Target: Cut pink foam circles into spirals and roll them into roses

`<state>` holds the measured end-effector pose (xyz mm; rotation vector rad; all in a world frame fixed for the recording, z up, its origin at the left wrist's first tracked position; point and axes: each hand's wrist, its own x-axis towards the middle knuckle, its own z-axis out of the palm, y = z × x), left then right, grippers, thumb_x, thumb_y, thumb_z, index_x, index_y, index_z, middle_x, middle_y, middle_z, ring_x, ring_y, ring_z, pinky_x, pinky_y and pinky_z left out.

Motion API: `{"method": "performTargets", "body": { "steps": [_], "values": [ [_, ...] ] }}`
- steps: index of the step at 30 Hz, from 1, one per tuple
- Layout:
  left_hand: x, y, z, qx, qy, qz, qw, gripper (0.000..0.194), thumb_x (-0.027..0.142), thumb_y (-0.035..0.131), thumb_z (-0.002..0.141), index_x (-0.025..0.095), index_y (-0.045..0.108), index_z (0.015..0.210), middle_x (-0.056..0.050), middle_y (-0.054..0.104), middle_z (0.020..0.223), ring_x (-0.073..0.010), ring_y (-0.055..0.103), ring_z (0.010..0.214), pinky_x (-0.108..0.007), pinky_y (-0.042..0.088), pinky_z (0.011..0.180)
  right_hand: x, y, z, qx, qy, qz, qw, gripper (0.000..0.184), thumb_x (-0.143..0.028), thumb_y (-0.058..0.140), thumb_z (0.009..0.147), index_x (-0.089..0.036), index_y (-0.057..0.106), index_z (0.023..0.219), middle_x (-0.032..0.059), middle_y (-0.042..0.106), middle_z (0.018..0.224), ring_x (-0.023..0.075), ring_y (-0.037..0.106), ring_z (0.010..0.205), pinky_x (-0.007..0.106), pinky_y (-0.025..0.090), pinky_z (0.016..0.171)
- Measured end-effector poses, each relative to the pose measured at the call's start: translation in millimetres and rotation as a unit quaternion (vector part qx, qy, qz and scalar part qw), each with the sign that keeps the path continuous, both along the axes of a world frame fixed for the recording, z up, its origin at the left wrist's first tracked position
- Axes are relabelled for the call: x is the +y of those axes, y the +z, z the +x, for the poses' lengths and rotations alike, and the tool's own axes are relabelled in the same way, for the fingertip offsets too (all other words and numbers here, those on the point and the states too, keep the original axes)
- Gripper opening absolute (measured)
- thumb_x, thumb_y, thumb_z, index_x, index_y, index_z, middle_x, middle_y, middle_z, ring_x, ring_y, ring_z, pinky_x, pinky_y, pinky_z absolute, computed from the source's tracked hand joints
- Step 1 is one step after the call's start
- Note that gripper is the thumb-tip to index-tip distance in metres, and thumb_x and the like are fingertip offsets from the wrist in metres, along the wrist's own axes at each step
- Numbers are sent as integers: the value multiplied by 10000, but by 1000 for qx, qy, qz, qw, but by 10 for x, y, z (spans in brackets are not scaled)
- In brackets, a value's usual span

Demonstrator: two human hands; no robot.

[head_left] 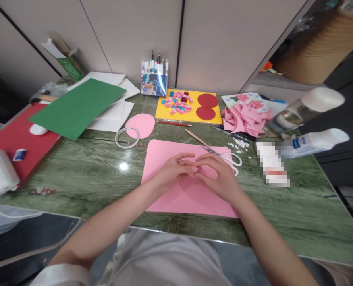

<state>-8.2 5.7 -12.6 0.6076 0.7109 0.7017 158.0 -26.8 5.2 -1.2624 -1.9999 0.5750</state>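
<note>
I have the left hand and right hand together, fingers curved, fingertips meeting; I cannot tell whether they pinch anything. The step looks like fine fingerwork over the pink paper stack directly beneath. My next move calls for care beside the white-handled scissors. Beyond, a yellow sheet bears small coloured balls on the green tabletop, before grey panels.

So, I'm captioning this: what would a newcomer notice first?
The bare left hand and bare right hand meet above stacked pink paper sheets, centre front. Behind, a bright yellow rectangular sheet bears small multicoloured balls and two dark red discs. A large green rectangular sheet lies left.
</note>
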Motion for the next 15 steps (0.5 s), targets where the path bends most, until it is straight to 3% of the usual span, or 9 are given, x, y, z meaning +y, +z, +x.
{"method": "performTargets", "body": {
  "steps": [7, 11, 15],
  "values": [
    [64, 43, -85, -23, -105, 52, 993, 457, 59, 729, 564, 159, 565, 979, 2, 665, 667, -122, 623, 622, -274, 466, 674, -10, 93, 67, 7, 61, -37, 997, 164, -247, 623, 775, -252, 644, 938, 54, 583, 999, 189, 560, 964, 369, 466, 859],
    [67, 58, -68, -18, -124, 72, 989, 451, 52, 731, 552, 167, 581, 962, 27, 636, 602, -124, 623, 614, -263, 466, 667, -12, 97, 80, -8, 102, -51, 993, 169, -249, 587, 802, -268, 644, 961, 59, 565, 1038, 193, 540, 1006, 363, 473, 857],
    [48, 66, -44, 4, -114, 70, 991, 423, 64, 729, 567, 157, 584, 954, 3, 652, 668, -121, 621, 654, -268, 455, 704, 2, 72, 89, -26, 114, -56, 992, 188, -210, 544, 829, -259, 632, 988, 66, 555, 1069, 188, 526, 1033, 347, 464, 870]
  ]
}}
